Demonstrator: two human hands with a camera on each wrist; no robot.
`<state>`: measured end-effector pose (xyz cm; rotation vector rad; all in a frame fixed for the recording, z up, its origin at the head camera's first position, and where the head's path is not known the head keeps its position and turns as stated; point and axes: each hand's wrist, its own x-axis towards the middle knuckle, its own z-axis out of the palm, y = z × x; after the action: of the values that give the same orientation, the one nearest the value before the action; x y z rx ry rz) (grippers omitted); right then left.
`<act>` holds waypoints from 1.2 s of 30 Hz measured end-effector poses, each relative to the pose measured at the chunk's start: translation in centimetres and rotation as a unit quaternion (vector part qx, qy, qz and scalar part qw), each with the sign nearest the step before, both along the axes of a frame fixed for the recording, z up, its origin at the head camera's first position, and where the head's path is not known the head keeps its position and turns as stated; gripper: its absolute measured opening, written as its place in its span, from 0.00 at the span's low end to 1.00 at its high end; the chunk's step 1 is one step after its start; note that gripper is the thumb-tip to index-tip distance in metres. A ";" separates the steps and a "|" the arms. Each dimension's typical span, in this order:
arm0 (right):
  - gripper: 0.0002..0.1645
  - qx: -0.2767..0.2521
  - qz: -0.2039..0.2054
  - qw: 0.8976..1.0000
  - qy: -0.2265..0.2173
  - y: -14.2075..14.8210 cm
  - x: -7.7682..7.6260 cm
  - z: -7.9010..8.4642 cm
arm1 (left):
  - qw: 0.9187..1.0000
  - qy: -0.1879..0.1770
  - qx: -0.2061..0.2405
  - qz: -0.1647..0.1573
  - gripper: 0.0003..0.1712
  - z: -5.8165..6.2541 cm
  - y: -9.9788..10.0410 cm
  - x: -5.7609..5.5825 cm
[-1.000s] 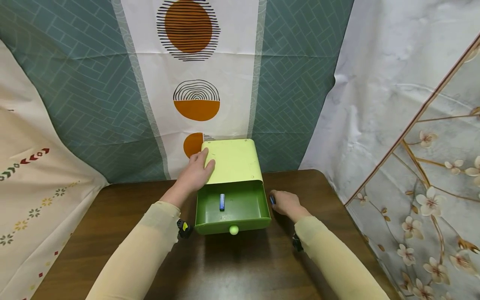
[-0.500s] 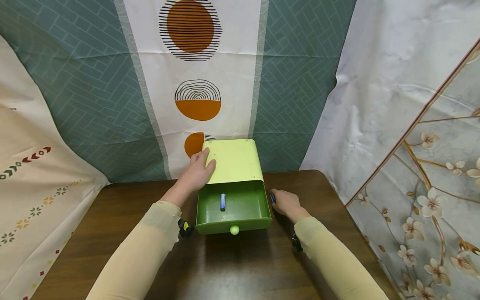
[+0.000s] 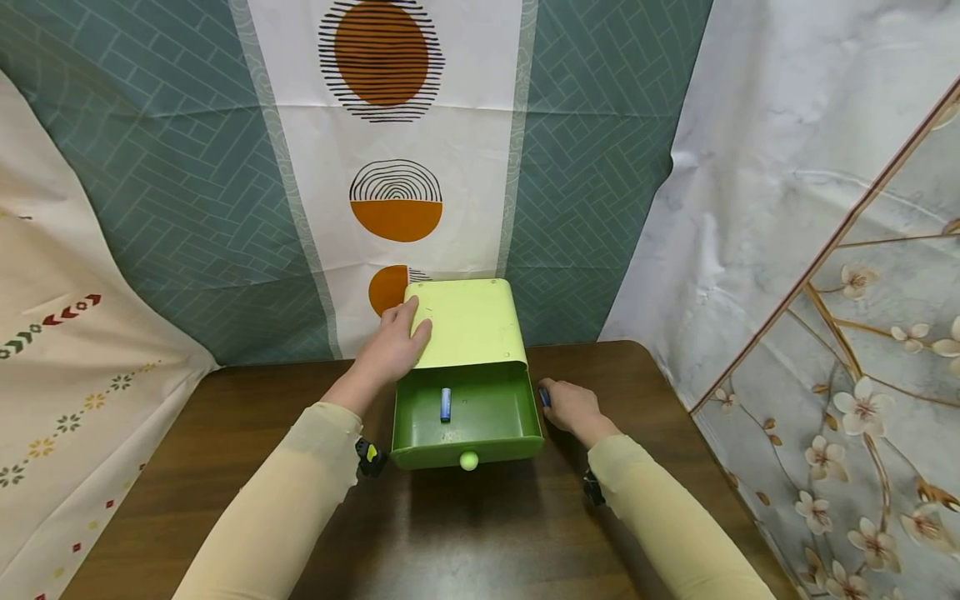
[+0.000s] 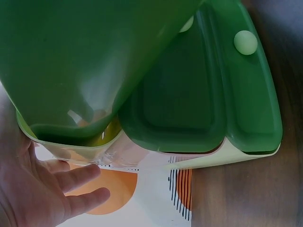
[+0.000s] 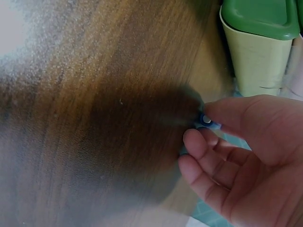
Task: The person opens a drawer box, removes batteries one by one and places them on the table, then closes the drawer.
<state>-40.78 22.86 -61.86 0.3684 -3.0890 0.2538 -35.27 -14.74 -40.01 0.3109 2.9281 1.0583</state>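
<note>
A small yellow-green drawer cabinet (image 3: 467, 323) stands on the table, its top green drawer (image 3: 491, 408) pulled out. One blue battery (image 3: 446, 404) lies in that drawer, left of its middle. My left hand (image 3: 392, 342) rests on the cabinet's upper left edge; in the left wrist view its fingers (image 4: 83, 201) extend along the side, fairly straight. Right of the drawer, at the tabletop, my right hand (image 3: 573, 404) pinches a second blue battery (image 5: 207, 120) between thumb and fingers. Much of that battery is hidden by the hand.
Below the open drawer, the left wrist view shows further green drawers (image 4: 255, 94) with round pale knobs (image 4: 245, 42). The brown wooden table (image 3: 247, 467) extends around the cabinet. A patterned cloth (image 3: 393, 142) hangs behind, and a floral one (image 3: 840, 375) at the right.
The view shifts slightly. Both hands, the drawer and the batteries stay essentially where they were.
</note>
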 end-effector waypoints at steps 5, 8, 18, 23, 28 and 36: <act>0.34 -0.003 -0.003 1.000 0.008 0.0 0.3 0.3 | 1.000 -0.001 -0.003 -0.001 0.45 0.0 0.0 0.0; 0.35 -0.005 -0.003 1.000 0.002 -0.1 0.9 1.1 | 1.000 -0.001 -0.002 0.000 0.45 0.0 0.0 0.0; 0.33 -0.009 -0.003 1.000 -0.005 -1.7 5.5 6.9 | 1.000 -0.001 0.001 0.000 0.45 0.1 0.2 0.1; 0.34 -0.020 -0.016 1.000 -0.017 -2.4 7.9 9.6 | 1.000 0.001 0.001 0.001 0.45 0.1 0.1 0.1; 0.35 -0.028 -0.015 0.999 -0.005 -2.3 8.5 10.2 | 1.000 0.002 0.001 0.000 0.45 0.1 0.0 0.2; 0.37 -0.024 -0.013 0.999 0.021 -2.0 9.3 11.1 | 1.000 0.000 0.002 -0.001 0.45 0.1 0.0 0.2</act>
<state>-31.49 20.84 -50.81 0.3270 -3.0378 0.3156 -35.07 -14.78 -39.90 0.3148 2.9244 1.0639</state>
